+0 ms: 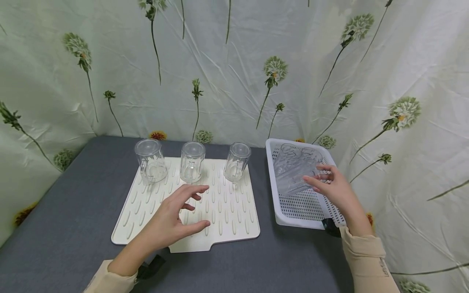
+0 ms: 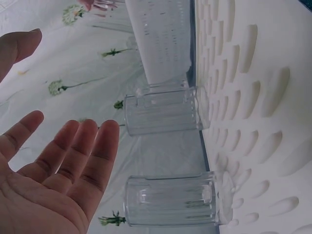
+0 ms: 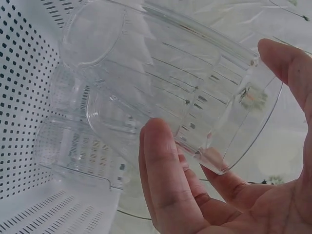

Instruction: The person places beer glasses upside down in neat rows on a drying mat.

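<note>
The left arm and the right arm are both reaching forward. The left hand is hanging in the air, with its palm facing to the right. Its fingers are bending just a little, and its thumb is sticking out well apart from them. The right hand is reaching farther, its thumb and fingers curving into a grip.

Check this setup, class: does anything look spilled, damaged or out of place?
No spill or damage shows. Only the tumbled glasses in the white basket look untidy: they're tilted, unlike the three standing glasses in a row on the white mat.
</note>
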A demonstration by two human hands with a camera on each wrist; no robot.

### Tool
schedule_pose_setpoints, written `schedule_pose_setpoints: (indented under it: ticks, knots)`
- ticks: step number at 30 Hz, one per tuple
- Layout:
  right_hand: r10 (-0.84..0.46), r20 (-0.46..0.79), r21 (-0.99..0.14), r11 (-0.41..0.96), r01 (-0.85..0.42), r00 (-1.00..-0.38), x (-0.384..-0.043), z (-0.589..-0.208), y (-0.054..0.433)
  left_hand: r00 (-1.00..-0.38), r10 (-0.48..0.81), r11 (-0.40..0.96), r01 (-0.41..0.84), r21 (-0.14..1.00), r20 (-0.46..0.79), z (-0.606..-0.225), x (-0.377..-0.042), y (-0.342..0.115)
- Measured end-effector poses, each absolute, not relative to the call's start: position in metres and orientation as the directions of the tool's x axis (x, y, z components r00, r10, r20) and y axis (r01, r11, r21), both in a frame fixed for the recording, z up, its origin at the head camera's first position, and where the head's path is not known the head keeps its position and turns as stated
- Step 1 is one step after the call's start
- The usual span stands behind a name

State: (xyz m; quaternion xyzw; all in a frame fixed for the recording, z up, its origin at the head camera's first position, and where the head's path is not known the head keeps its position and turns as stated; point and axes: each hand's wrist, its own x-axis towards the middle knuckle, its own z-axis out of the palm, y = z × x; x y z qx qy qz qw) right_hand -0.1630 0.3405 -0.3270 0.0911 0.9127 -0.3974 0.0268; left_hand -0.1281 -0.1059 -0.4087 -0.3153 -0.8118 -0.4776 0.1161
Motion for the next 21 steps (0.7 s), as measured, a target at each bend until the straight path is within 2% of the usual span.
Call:
schedule_pose_setpoints:
  ticks: [7, 21]
  knots:
    - [0.165, -0.107, -0.738, 0.648, 0.190, -0.980, -0.153, -0.320, 0.342, -0.738, 0.413, 0.343, 0.669, 0.659, 0.534, -0.406, -0.129, -0.104]
    - [0.142, -0.064, -0.867, 0.483, 0.125, -0.988, -0.141, -0.316, 0.339, -0.684, 0.440, 0.320, 0.724, 0.610, 0.582, -0.392, -0.139, -0.099]
